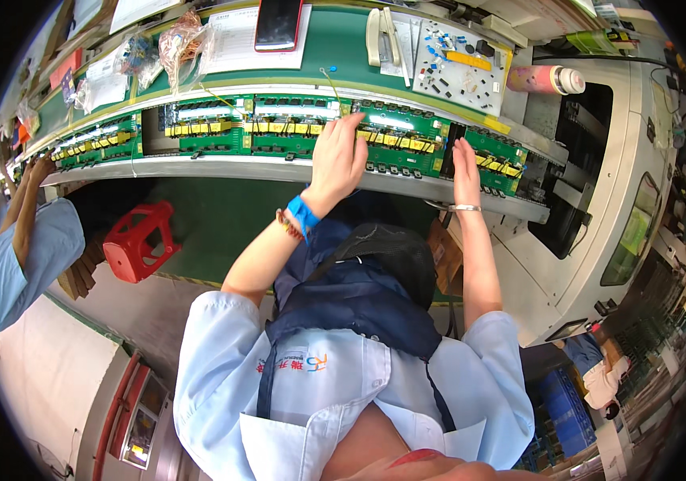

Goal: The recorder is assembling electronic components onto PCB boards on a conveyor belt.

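Note:
A green circuit board with yellow components and black parts lies in the conveyor track between my two hands. My left hand rests palm down over its left end, where it meets another green circuit board; its fingers are outstretched, their tips partly hidden. At the other end, my right hand stands on edge with straight fingers, beside a dark gap in the track. Whether it touches the board I cannot tell. Further right lies another green circuit board. A blue wrist strap circles my left wrist.
Behind the track are a white tray of small parts, a pink bottle, a phone and bagged wires. A large machine stands right. A red stool and a co-worker are left.

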`<state>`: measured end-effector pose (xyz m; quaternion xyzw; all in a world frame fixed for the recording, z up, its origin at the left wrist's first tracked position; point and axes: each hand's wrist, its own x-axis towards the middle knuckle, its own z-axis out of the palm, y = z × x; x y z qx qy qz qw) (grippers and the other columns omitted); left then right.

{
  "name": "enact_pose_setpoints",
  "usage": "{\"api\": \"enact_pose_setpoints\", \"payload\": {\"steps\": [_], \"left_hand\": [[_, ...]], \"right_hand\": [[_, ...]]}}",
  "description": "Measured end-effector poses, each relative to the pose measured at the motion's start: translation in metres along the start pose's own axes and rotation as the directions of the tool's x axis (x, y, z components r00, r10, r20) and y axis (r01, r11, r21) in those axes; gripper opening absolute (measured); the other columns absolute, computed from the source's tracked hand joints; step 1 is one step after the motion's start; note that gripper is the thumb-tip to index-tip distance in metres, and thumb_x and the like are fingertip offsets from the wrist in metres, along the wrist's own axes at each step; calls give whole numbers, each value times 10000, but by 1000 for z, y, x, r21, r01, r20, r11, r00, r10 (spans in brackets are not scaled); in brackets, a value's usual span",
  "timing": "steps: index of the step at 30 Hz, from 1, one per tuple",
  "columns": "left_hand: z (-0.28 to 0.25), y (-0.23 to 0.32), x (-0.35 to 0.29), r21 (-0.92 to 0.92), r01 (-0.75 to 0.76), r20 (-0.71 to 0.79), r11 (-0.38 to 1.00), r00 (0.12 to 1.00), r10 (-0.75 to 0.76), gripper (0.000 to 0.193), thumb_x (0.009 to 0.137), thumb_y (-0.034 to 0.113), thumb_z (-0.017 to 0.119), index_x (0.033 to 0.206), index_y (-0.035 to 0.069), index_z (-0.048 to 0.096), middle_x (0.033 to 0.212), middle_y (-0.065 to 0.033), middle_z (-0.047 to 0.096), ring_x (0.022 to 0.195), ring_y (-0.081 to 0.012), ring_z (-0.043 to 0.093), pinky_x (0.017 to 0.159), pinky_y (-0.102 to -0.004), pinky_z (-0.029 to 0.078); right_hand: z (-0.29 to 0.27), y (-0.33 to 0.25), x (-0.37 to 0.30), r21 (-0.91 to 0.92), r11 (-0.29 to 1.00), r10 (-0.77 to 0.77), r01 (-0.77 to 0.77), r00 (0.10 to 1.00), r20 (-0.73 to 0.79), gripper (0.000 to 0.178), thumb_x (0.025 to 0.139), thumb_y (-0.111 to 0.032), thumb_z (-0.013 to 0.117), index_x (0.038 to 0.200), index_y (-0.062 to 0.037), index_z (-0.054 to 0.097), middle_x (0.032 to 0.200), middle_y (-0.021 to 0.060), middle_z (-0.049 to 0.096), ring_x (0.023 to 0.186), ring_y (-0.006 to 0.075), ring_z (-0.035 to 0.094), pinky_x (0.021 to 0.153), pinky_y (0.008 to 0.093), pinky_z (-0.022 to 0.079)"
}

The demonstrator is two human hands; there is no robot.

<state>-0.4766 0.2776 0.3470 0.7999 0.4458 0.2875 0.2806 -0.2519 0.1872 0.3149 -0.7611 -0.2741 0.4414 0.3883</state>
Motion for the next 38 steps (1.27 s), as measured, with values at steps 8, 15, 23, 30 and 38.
{"api": "enact_pose_setpoints", "payload": {"steps": [8,15,23,30,38], "left_hand": [[25,-7,-34,-23,160,99,987,983,-157,376,864,115,468,1203,-45,434,1105,-211,548,955,-359,513,868,-402,400],[28,-2,-33,-28,217,139,976,967,-212,381,849,126,497,1189,-36,443,994,-208,585,871,-359,524,774,-417,418],[42,7,-29,-115,216,149,970,969,-198,366,852,147,491,1179,-15,454,909,-201,592,800,-362,525,746,-426,415],[59,22,-23,-164,209,220,964,960,-171,375,848,150,494,1181,-14,450,863,-195,595,794,-359,526,734,-436,417],[67,25,-25,-137,213,217,967,959,-180,402,846,205,501,1194,11,451,928,-220,594,829,-352,539,778,-441,419]], "right_hand": [[-4,30,12,231,878,399,-419,908,127,786,858,-539,453,1407,-41,193,1464,122,205,1356,233,182,1083,375,160],[-7,13,9,106,844,523,-526,850,56,832,813,-637,430,1416,-103,226,1465,77,235,1338,249,223,1030,462,221],[-31,40,23,57,871,489,-488,872,-18,827,801,-654,428,1416,-135,239,1457,75,253,1313,267,269,979,506,276],[-50,38,25,89,866,498,-492,863,-83,783,811,-627,435,1397,-130,282,1435,88,294,1294,267,293,992,472,272],[-66,-14,12,58,964,253,-259,963,98,854,842,-563,475,1410,-16,147,1456,137,228,1356,257,185,1106,347,102]]}}
